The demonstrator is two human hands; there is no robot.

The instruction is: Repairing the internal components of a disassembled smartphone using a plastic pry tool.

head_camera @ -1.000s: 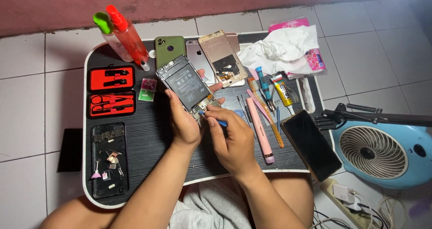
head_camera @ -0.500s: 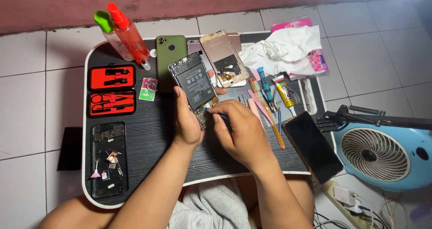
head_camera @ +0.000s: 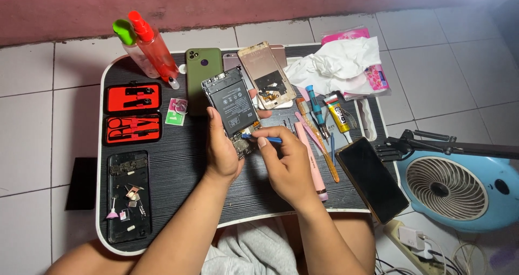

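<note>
My left hand (head_camera: pixel 223 148) grips an opened phone (head_camera: pixel 230 103) with its back removed, showing the black battery and the circuit board, tilted above the dark lap tray (head_camera: pixel 178 169). My right hand (head_camera: pixel 285 164) holds a thin blue tool (head_camera: pixel 265 139), its tip touching the lower board of the phone. A gold back cover (head_camera: pixel 266 75) lies just beyond the phone, next to a green phone (head_camera: pixel 203 72).
A red open tool case (head_camera: pixel 132 113) and a black tray of small parts (head_camera: pixel 127 194) sit on the left. Two spray bottles (head_camera: pixel 146 45) stand at the back. Tissue (head_camera: pixel 338 64), screwdrivers, glue tube, a pink tool, a black phone (head_camera: pixel 372 178) lie right. A blue fan (head_camera: pixel 459 186) stands on the floor.
The phone has been turned more upright in my left hand, and my right hand has brought the blue tool's tip onto its lower board.
</note>
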